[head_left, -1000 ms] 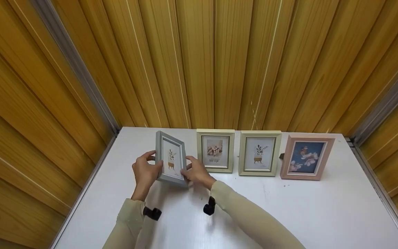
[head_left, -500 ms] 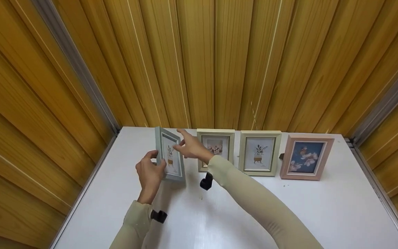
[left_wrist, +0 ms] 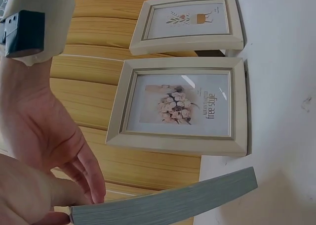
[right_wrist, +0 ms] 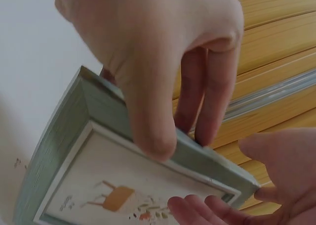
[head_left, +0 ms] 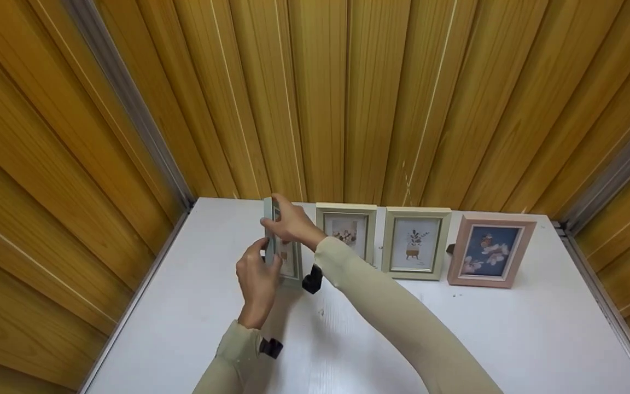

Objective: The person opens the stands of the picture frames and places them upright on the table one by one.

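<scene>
A grey-green picture frame [head_left: 269, 230] stands turned on the table, its narrow side towards the head camera. My left hand [head_left: 258, 276] grips it by its left side. In the right wrist view that thumb [right_wrist: 155, 136] presses the front border, with other fingers reaching behind. Near the frame's upper part is my right hand [head_left: 293, 223], fingers spread and fairly straight. Its fingertips lie close over the picture in the right wrist view; firm contact is unclear. The picture, a plant in a legged orange pot, is partly hidden by the hands.
To the right stand a cream frame with a flower picture [head_left: 345, 224], a cream frame with a plant picture [head_left: 416, 241] and a pink frame [head_left: 490, 249]. All are on the white table [head_left: 380, 334], before wood-panelled walls [head_left: 369, 98].
My right hand has left the frame's lower right edge and moved up to its upper part. The grey-green frame has turned further edge-on and shifted slightly right with my left hand.
</scene>
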